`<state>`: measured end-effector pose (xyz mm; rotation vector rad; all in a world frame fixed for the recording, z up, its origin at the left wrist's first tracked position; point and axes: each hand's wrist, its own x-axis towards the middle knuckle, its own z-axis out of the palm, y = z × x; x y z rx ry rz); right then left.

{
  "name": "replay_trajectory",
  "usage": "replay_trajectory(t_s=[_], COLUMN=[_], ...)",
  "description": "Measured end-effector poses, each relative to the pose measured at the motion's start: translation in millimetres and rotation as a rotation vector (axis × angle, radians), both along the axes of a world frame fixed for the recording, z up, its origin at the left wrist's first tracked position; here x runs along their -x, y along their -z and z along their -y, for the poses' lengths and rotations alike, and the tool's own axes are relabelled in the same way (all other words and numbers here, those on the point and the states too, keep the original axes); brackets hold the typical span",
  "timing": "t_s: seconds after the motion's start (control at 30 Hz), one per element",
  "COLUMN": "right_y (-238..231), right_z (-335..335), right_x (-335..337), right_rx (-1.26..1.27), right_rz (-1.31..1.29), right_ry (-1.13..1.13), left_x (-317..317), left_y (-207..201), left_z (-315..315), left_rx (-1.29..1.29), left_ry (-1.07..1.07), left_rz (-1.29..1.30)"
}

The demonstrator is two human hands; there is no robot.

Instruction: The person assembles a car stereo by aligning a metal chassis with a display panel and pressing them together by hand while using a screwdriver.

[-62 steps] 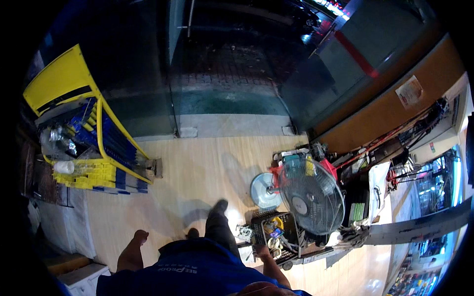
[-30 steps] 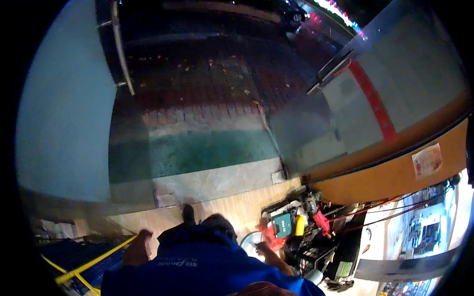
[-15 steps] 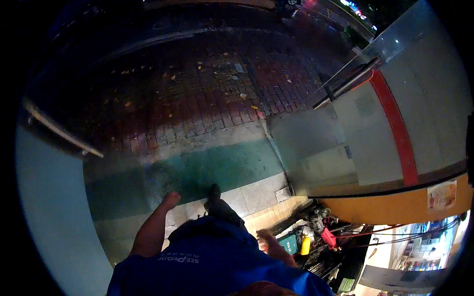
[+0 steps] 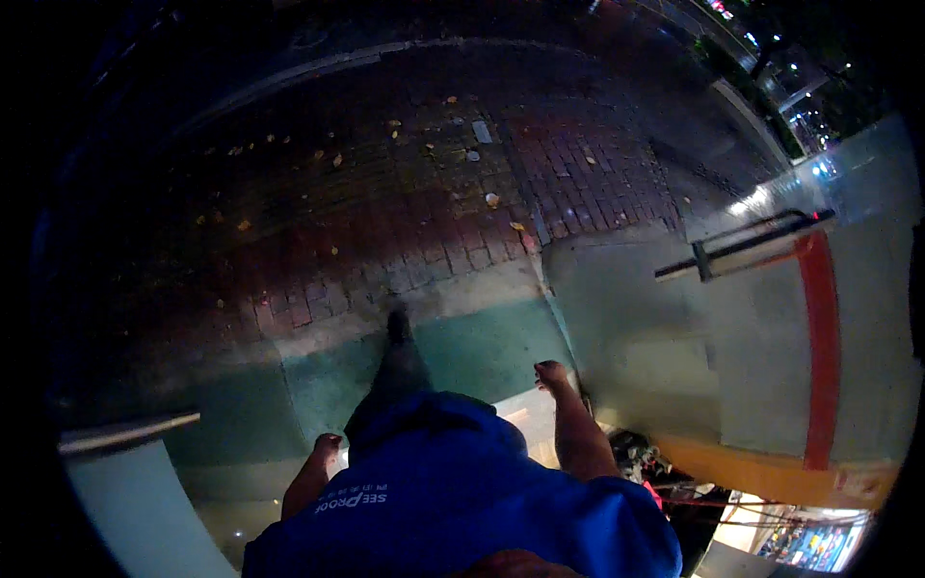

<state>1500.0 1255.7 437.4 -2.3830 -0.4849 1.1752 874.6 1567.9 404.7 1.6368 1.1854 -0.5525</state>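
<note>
My right hand (image 4: 551, 376) hangs forward over the pale doorstep, near the lower edge of a glass door (image 4: 626, 328). Its fingers are loosely bent with a gap by the thumb, and nothing shows in them. On the other side, my left hand (image 4: 329, 443) is low beside my blue shirt (image 4: 453, 501). It looks closed, small and dim, with no object visible in it. One dark-trousered leg (image 4: 395, 371) reaches ahead over a green floor strip (image 4: 482, 352).
A metal handle (image 4: 742, 246) and a red band (image 4: 821, 347) mark the right door. Another handle (image 4: 130, 433) tops a pale panel at left. Dark brick paving (image 4: 414, 212) with scattered leaves lies ahead. Jumbled items (image 4: 641, 458) sit at lower right.
My right hand has swung forward while my left has drawn back. The leg extends further ahead. Doors and green strip have shifted in view, and the clutter at right is mostly hidden now.
</note>
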Motion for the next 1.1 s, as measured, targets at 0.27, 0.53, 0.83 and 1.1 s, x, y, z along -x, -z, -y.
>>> replay_trajectory(t_s=[0.27,0.53,0.83,1.1], right_y=[100.0,50.4,87.2,41.4], right_z=[-151.8,-333.9,-492.7,-748.3], right_x=[-74.2,-185.4,-451.9,-657.6], right_rx=[0.226,0.149,0.351,0.068], right_rz=[-0.518,-0.058,0.034,0.344], right_ry=[0.21,-0.055,-0.115,-0.064], left_x=[-163.8,-368.2,-641.5,-842.8], left_y=[69.8,89.2,96.4,72.3], left_z=[-220.1,-489.7,-645.0,-823.1], left_rx=[-0.005,-0.223,-0.061,-0.111], left_ry=[0.1,-0.001,0.039,0.137], left_rz=[-0.045,0.165,0.176,0.14])
